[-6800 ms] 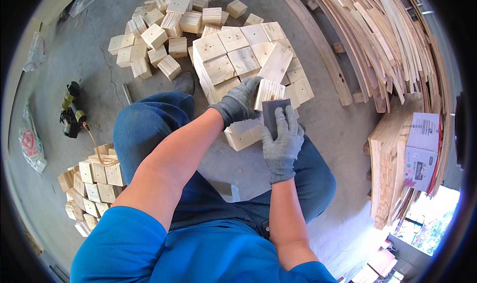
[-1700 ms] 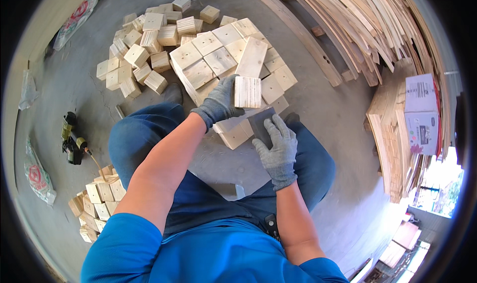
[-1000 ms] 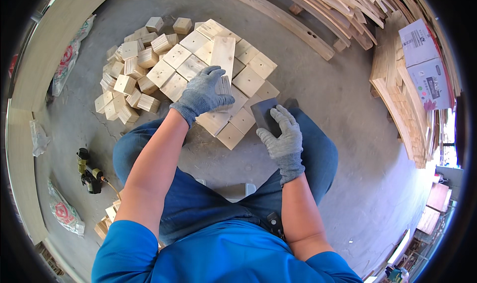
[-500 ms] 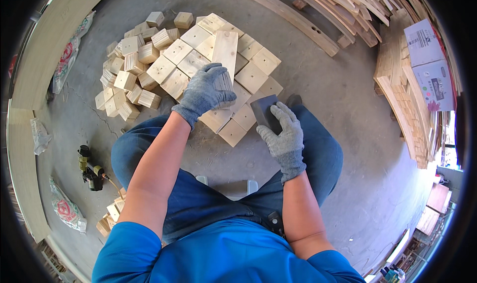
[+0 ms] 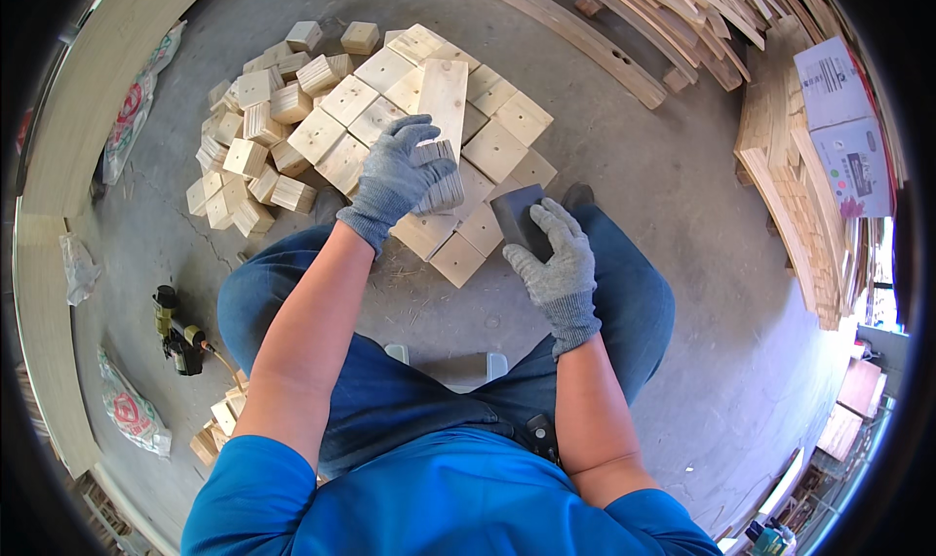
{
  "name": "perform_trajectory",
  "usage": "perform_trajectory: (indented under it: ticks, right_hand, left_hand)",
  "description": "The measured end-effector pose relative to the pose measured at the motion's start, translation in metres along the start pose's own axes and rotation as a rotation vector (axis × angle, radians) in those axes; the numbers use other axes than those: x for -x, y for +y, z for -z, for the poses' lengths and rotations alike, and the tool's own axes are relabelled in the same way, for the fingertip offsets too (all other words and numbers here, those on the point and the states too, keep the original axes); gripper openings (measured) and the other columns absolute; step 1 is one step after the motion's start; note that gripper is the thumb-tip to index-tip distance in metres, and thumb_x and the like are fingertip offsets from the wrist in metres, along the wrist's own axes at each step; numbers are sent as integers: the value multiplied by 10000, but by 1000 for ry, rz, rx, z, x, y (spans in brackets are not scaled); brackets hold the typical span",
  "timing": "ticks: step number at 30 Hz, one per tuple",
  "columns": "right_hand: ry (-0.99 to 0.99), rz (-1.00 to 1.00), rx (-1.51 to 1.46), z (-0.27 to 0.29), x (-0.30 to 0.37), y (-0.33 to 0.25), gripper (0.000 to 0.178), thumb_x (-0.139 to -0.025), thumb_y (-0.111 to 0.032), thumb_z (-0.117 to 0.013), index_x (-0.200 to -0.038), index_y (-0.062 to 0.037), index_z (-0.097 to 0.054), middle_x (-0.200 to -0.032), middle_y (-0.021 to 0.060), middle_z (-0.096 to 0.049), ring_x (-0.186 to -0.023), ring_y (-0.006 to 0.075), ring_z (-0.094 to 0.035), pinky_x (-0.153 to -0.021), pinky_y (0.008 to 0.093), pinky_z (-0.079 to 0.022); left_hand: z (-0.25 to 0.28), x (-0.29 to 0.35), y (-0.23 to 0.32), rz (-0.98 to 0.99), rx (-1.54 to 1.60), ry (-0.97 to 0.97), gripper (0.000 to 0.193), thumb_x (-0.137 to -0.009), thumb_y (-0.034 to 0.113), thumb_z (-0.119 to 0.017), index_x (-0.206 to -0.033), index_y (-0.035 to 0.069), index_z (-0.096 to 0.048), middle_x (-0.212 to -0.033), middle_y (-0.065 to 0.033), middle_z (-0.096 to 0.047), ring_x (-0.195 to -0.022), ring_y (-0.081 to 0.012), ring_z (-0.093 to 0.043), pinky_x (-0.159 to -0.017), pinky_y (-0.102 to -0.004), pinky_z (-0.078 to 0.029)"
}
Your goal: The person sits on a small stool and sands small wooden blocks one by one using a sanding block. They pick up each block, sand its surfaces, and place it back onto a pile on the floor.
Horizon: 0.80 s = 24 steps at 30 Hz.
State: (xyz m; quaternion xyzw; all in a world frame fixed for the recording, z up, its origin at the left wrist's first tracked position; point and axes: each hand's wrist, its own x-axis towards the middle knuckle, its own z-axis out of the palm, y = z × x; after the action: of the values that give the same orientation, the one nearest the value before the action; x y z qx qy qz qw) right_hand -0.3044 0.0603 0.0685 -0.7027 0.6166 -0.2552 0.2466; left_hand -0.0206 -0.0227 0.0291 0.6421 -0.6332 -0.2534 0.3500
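Observation:
My left hand point(image 5: 392, 178), in a grey knit glove, curls around a small wooden block point(image 5: 444, 190) whose striped side faces up. Beneath that block are the pale, square-topped wooden blocks point(image 5: 492, 151), set close together on the floor between my feet. A longer flat wooden piece point(image 5: 444, 98) lies across them, just beyond the held block. A dark grey rectangular pad, like a sanding block point(image 5: 520, 219), is in my right hand point(image 5: 561, 268), which is gloved too and rests near my right knee. The pad's lower end is hidden by the fingers.
Loose wooden blocks point(image 5: 263, 127) are heaped at the left of the laid blocks. A power tool point(image 5: 180, 346) with a hose lies by my left leg, near a plastic bag point(image 5: 132, 410). Long boards point(image 5: 673, 19) and a cardboard box point(image 5: 846, 132) are at the right.
The left fingers have shifted slightly up and left, and more of the block's striped side shows. My right hand and its pad have barely moved.

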Motion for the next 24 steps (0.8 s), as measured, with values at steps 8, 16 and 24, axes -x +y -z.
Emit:
perform_trajectory:
  ticks: [8,16,24]
  right_hand:
    - [8,6,4,-2,0,3,619,-791,-259,-935,-1351,-85,-739,-1515,155,-653,-1322,411,-627,-1152,482,-502]
    - [9,32,-21,-4,-1,0,631,-786,-240,-941,-1360,-76,-739,-1504,157,-661,-1312,402,-635,-1147,475,-509]
    - [37,42,-9,-5,0,3,633,-778,-235,-951,-1350,-65,-740,-1482,159,-674,-1302,388,-644,-1140,470,-515]
  left_hand:
    - [-5,-4,-6,-94,68,36,189,-984,79,-760,-1168,63,-793,-1352,-136,-724,-1267,-285,-694,-1109,-366,-554]
    - [42,-10,-8,82,593,351,234,-948,-91,-728,-1143,34,-761,-1404,-116,-713,-1239,-190,-689,-1069,-306,-572]
    - [103,29,11,172,288,314,344,-881,6,-852,-1210,42,-761,-1401,-112,-708,-1261,-201,-675,-1092,-346,-558]
